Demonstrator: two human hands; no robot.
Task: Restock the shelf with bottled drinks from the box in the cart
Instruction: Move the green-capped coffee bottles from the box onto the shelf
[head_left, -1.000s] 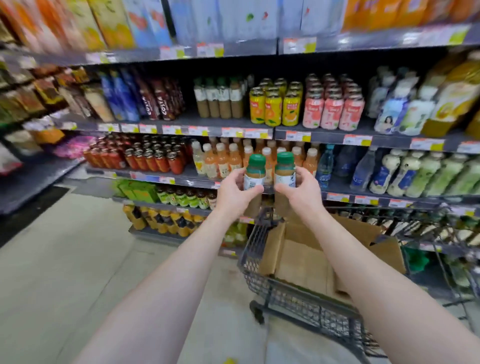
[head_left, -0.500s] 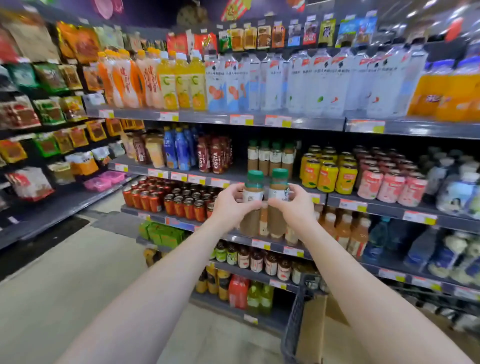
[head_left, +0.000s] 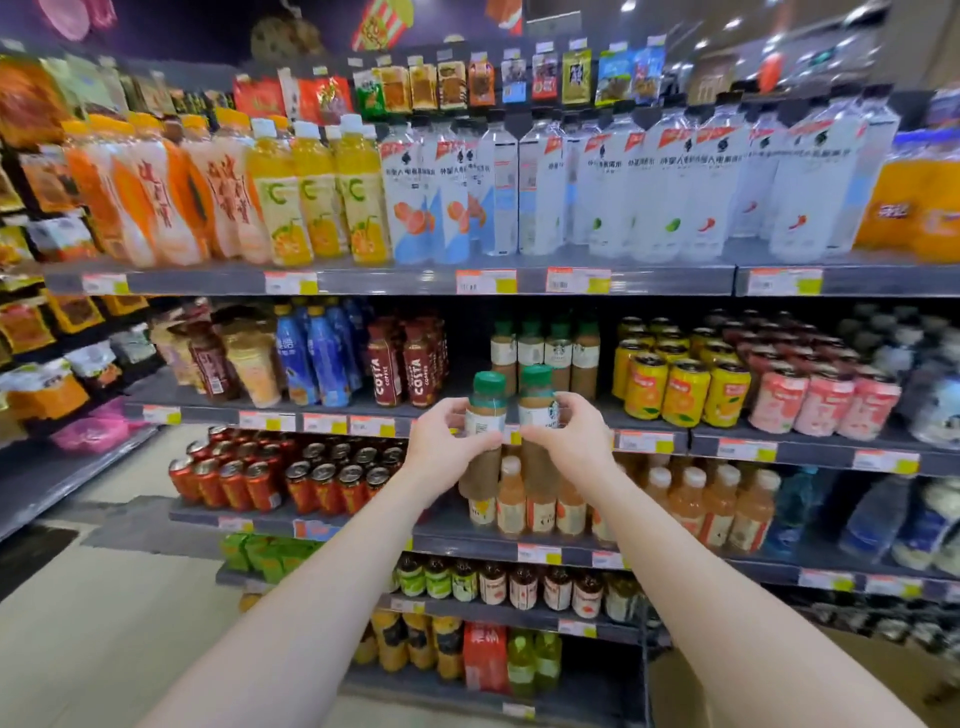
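My left hand (head_left: 445, 446) grips a brown coffee bottle with a green cap (head_left: 486, 410), held upright. My right hand (head_left: 574, 441) grips a second bottle of the same kind (head_left: 537, 400) right beside it. Both bottles hover in front of the edge of the second shelf (head_left: 644, 441), just below a row of matching green-capped bottles (head_left: 545, 353) standing further back on it. The box (head_left: 779, 686) in the cart shows only as a brown corner at the lower right.
Red Costa coffee bottles (head_left: 402, 364) stand left of the matching row, yellow cans (head_left: 680, 384) and pink cans (head_left: 826, 402) to its right. A gap lies in front of the matching bottles. Large water bottles (head_left: 623, 192) fill the shelf above; orange juice bottles (head_left: 691, 506) the one below.
Both hands have lifted the two bottles up from over the cart box to the second shelf's height. The view has tilted up, so the cart has almost left the frame.
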